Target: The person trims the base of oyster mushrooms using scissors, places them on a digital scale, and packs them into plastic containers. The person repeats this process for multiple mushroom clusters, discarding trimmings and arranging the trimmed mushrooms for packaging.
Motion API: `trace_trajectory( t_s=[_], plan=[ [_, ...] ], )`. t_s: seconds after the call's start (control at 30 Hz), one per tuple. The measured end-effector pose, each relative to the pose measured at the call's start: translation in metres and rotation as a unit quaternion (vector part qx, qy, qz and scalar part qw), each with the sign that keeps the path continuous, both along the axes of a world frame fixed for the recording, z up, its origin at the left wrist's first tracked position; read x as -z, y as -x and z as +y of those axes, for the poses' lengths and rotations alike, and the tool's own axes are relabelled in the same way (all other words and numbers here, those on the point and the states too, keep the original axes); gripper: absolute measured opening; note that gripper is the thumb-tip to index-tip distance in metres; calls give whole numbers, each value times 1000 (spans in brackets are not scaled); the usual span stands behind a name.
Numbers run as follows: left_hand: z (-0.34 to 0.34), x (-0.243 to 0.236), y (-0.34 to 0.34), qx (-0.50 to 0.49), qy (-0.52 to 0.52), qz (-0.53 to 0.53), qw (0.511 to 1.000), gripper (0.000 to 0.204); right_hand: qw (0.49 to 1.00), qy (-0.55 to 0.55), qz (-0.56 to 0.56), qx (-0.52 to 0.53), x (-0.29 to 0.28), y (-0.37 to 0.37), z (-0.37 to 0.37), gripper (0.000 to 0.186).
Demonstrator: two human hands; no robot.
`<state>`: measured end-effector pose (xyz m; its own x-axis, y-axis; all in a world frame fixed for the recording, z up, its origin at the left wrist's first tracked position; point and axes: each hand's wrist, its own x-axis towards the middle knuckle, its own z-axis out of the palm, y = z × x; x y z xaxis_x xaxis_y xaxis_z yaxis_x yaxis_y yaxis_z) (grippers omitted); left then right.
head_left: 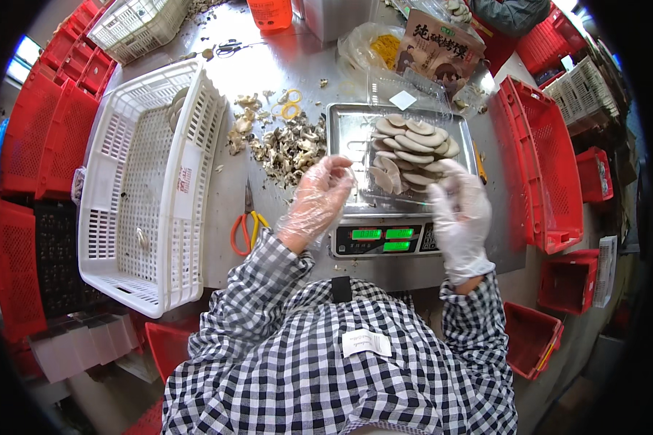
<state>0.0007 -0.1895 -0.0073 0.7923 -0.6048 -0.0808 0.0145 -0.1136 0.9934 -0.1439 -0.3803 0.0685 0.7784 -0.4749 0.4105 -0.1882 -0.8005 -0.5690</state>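
Note:
Grey-white oyster mushrooms point(411, 143) lie overlapped in a clear plastic tray on the steel pan point(352, 209) of a weighing scale. My left hand point(318, 199), in a loose clear plastic glove, hovers at the pan's left edge. Its fingers are loosely curled with a gap to the thumb, and nothing shows in them. Close to the mushrooms' lower right side is my right hand point(463, 210), in a whitish glove. Its thumb and bent fingers stand apart; whether the fingertips touch the tray or a mushroom cannot be made out. The scale's display point(382, 238) glows green.
Mushroom trimmings point(286, 148) are heaped left of the scale, with yellow rubber bands point(291, 110) behind. Scissors point(247, 230) with red and yellow handles lie nearer me. A white crate point(168, 239) stands left, a red crate point(551, 181) right. A printed bag point(439, 51) stands behind.

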Motion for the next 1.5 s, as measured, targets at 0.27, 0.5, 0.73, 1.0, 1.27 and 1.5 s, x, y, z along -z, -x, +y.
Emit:
trace_trajectory(
  t_s=[0.27, 0.5, 0.73, 1.0, 1.27, 1.5],
  plan=[
    [28, -6, -5, -88, 23, -25, 996, 22, 963, -210, -137, 96, 14, 57, -90, 22],
    [9, -14, 27, -42, -23, -226, 973, 22, 881, -455, -97, 87, 43, 34, -164, 25],
    [-39, -7, 45, -99, -81, -438, 890, 36, 880, -474, 33, 24, 63, -79, -205, 30],
    [-62, -12, 37, -93, -117, -466, 872, 24, 853, -511, 101, -45, 119, -177, -258, 22],
    [-51, -10, 39, -93, -75, -430, 895, 26, 884, -408, 35, -226, 14, -133, -193, 35],
    [-50, -7, 41, -85, -93, -424, 897, 32, 945, 104, -44, -308, -26, -33, -120, 53]
  ],
)
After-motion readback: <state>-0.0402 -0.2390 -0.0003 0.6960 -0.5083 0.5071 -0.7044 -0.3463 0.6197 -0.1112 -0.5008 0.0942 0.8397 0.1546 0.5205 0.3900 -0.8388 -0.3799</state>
